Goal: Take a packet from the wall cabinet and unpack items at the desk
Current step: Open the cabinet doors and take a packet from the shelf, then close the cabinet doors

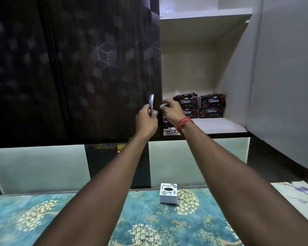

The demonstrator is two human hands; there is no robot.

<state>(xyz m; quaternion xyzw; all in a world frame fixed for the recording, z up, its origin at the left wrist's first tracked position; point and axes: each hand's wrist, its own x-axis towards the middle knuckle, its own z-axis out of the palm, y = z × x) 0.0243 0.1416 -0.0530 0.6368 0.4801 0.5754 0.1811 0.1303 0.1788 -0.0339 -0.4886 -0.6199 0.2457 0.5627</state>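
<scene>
Your left hand (147,119) grips the metal handle (151,104) on the dark door (103,68), fingers curled around it. Your right hand (172,110) sits just beside, fingers loosely bent, holding nothing. Packets (212,105) are stacked on the shelf (220,126) right of those fingers.

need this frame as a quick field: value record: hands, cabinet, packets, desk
left hand: gripping the silver handle of the closed dark door
right hand: raised at the door's edge, in front of the open compartment; fingers curled, grasp unclear
Dove packets: dark, stacked on the cabinet shelf, none taken
desk: teal floral surface, small white box standing on it
</scene>
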